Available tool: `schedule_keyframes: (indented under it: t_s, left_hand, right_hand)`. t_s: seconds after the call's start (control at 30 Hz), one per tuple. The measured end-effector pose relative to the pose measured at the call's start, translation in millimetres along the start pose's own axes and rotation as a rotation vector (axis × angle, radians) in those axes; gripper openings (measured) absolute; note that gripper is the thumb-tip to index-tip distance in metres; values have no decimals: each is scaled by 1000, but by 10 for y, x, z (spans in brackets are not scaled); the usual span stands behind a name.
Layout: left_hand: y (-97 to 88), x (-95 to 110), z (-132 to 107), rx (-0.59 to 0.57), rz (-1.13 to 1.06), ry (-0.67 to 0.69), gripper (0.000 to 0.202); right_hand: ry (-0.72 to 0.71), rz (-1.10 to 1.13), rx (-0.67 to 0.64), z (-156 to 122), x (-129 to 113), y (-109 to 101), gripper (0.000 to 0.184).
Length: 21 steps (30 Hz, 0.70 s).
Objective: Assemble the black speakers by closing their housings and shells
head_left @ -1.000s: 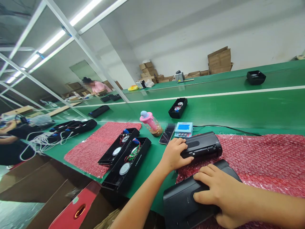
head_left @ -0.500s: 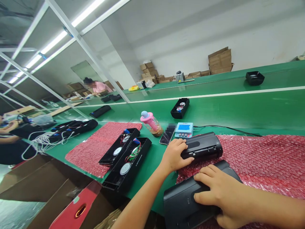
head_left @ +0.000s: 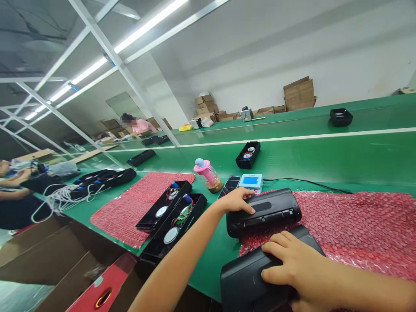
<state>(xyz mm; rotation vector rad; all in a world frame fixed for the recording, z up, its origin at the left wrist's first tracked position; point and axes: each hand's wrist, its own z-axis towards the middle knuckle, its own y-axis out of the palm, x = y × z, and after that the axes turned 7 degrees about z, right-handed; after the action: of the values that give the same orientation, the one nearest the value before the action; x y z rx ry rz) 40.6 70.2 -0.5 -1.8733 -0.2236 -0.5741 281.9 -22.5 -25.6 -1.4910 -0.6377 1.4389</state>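
Two long black plastic speaker housings lie side by side in front of me, partly over the red bubble wrap. My left hand (head_left: 238, 200) is on the far speaker housing (head_left: 276, 203), thumb on its top and fingers curled over its back edge, close to the keys of a small light-blue device (head_left: 251, 181). My right hand (head_left: 289, 262) grips the near speaker housing (head_left: 240, 277) from above, fingers bent across its top; its underside is hidden. Left of my left forearm are two open black housings (head_left: 162, 208) (head_left: 195, 208) with round silver discs, wires and a green board.
Red bubble wrap (head_left: 357, 225) covers the bench at right; another sheet (head_left: 120, 221) lies left. A phone (head_left: 230, 185), a pink-topped bottle (head_left: 208, 175) and an open housing (head_left: 248, 155) stand ahead. White cables (head_left: 61, 199) lie at left. Co-workers sit farther left.
My left hand has shifted from the far housing's left end to its back edge, uncovering that end. My right hand keeps its hold on the near housing. The view has tilted slightly.
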Motion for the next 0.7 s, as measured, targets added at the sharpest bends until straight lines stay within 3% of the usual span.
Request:
schedule_keyframes:
  t_s: [0.13, 0.37, 0.5, 0.7]
  left_hand:
    - [-93, 61, 122, -203, -28, -58, 74]
    - [-15, -16, 226, -362, -180, -142, 67]
    - [-15, -20, 209, -396, -235, -111, 66]
    - [-5, 13, 113, -327, -224, -7, 67]
  right_hand:
    - [0, -17, -21, 5, -18, -37, 41]
    - [7, -17, -13, -9, -13, -20, 44]
    - [36, 53, 6, -32, -28, -10, 57]
    - [33, 73, -15, -70, -35, -6, 48]
